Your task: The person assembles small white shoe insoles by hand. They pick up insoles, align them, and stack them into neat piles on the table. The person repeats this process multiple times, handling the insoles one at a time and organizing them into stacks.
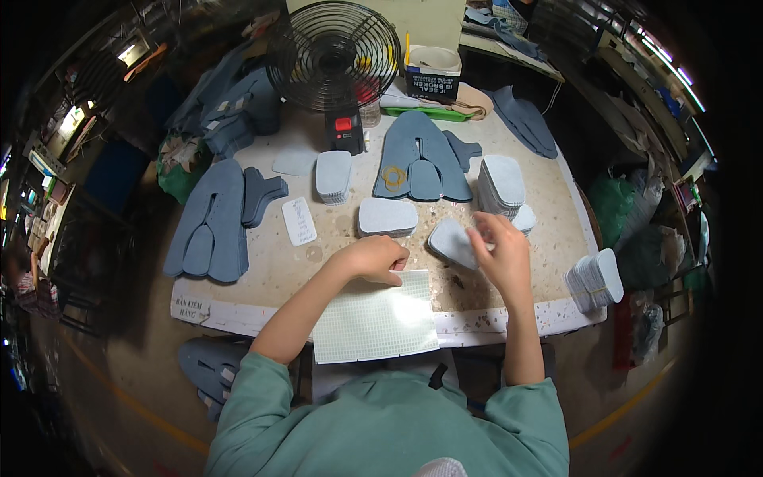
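Note:
My left hand [377, 259] is closed, fingers curled in, at the top edge of a pale sheet printed with a fine grid of tiny cells [373, 319]. The sheet hangs partly over the table's near edge. My right hand [503, 245] is bent in a pinch above a low stack of light grey tongue-shaped pieces [451, 242]; anything between its fingertips is too small to make out. Just beyond the left hand lies another stack of light grey pieces [388, 217]. A taller stack [502, 181] stands behind the right hand, and a smaller stack [524, 218] is partly hidden by it.
Blue-grey shoe-upper pieces lie left [208, 222] and centre back [420, 163], the latter with yellow rubber bands [393, 178]. A black fan [334, 60] and a tub [433, 71] stand at the back. A banded bundle [594, 281] sits at the right edge; a handwritten card [299, 222] lies left.

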Demonstrator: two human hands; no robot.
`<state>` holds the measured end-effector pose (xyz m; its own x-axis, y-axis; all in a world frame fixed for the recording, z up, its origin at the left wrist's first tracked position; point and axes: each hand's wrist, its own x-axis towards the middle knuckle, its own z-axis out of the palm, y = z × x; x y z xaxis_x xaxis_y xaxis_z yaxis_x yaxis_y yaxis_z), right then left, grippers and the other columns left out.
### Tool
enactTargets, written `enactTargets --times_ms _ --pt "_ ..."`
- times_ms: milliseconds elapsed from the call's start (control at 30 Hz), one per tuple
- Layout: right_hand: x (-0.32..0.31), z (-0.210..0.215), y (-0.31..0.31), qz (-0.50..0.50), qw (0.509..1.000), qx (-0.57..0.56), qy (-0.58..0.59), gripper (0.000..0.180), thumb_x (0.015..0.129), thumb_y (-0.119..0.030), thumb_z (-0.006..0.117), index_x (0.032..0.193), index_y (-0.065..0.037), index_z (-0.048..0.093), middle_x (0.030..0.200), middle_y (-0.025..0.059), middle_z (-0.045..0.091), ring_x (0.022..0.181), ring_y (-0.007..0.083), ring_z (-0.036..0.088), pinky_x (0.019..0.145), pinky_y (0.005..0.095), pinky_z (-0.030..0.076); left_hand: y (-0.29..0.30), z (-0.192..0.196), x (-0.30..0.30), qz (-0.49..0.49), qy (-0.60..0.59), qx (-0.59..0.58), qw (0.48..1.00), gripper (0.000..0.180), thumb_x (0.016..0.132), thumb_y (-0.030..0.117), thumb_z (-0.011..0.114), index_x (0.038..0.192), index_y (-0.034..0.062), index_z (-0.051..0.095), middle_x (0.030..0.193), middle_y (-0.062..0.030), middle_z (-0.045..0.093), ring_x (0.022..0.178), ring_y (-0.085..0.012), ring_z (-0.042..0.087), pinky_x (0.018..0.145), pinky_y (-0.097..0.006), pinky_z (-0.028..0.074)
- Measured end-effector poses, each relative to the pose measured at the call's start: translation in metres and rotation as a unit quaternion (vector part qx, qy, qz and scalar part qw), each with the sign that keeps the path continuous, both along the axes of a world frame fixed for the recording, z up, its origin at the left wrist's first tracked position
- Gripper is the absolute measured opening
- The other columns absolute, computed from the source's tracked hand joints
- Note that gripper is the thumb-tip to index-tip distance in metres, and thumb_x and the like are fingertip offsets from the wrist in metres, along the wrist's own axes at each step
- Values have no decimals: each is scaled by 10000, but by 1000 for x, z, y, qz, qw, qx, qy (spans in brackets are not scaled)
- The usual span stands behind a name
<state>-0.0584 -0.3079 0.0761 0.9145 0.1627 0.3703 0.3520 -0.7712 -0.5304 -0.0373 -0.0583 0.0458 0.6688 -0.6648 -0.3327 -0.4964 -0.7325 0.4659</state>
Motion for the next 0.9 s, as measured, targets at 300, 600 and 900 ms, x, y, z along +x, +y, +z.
enactTargets --times_ms 300,600,900 --pt "61 8 48 277 951 92 101 262 794 -146 740 1024 -25 710 855 114 702 703 232 664 661 328 531 25 10 21 182 23 -380 907 136 931 125 617 1025 27 628 805 26 583 750 -42 516 705 -210 442" --pt "71 -34 44 186 932 242 195 164 846 -155 727 927 -13 737 707 35 687 623 59 587 587 226 467 25 8 23 230 41 -372 898 206 880 161 712 988 -12 682 790 3 657 724 -38 562 675 -203 466" --pt "60 -29 53 197 959 203 24 138 827 -117 721 941 -39 725 850 71 694 757 164 653 662 311 514 32 8 27 259 76 -364 892 192 870 160 724 944 -17 735 830 -32 701 757 -64 602 712 -213 497"
